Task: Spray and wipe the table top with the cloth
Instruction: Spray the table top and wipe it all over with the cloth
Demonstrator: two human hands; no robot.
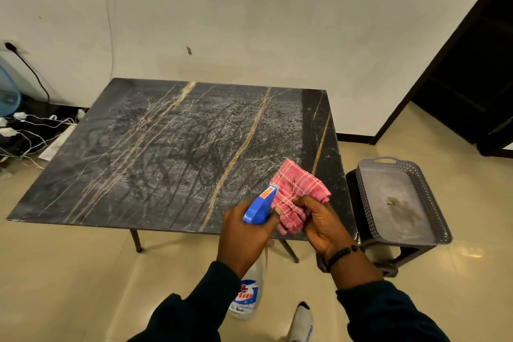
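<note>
Nearest, the spray bottle [251,272] is gripped at its blue trigger head by the left hand [245,233], nozzle aimed at the pink checked cloth [298,197] bunched in the right hand [324,226], probably to dampen it. Beyond lies the dark marble surface [166,147], streaked; a grey tray [402,203] stands alongside, by a pale wall [249,8].

The dark marble-patterned table top [172,153] lies bare from its far edge at the wall to its near edge, so a hand can sweep across it freely. Only its near right corner is crowded: there the left hand [244,233] with the blue-headed clear spray bottle [259,207] and the right hand [323,223] with the pink checked cloth [298,193] hang above it. Just beside the right edge a grey perforated plastic tray [399,203] on a dark stool [388,255] narrows the passage.
</note>
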